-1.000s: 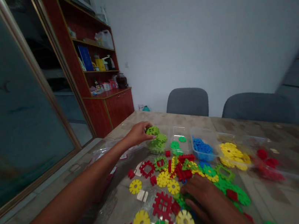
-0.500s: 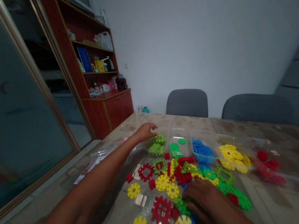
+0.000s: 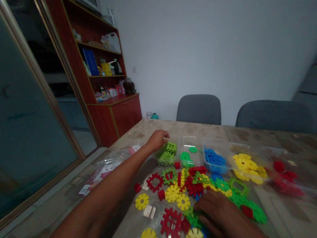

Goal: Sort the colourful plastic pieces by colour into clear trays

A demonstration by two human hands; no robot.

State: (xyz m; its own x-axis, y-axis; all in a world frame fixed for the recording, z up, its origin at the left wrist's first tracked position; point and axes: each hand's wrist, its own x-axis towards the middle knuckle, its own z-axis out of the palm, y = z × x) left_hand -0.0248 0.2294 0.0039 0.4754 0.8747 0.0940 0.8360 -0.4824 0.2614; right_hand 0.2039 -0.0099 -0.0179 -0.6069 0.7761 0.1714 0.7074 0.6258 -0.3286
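Observation:
My left hand (image 3: 159,138) reaches over the back left of a clear box of light green plastic pieces (image 3: 167,155). Its fingers are loosely bent, with a small gap between fingertips and thumb, and nothing shows in them. Low over the loose pile, my right hand (image 3: 220,215) has its fingers curled together. Their tips touch a green notched piece (image 3: 193,219); whatever lies under the palm is hidden. Around it are red square pieces (image 3: 171,223), yellow notched discs (image 3: 183,202) and a long green cluster (image 3: 250,206).
To the right of the light green box stand clear boxes with green discs (image 3: 185,156), blue pieces (image 3: 214,160), yellow discs (image 3: 244,165) and red pieces (image 3: 285,179). Clear plastic packaging (image 3: 106,169) lies at the left. Two grey chairs (image 3: 198,109) stand behind the table.
My left hand has shifted slightly right over the light green box, its fingers a little more bent. The right hand stays in place; the loose pieces look unchanged.

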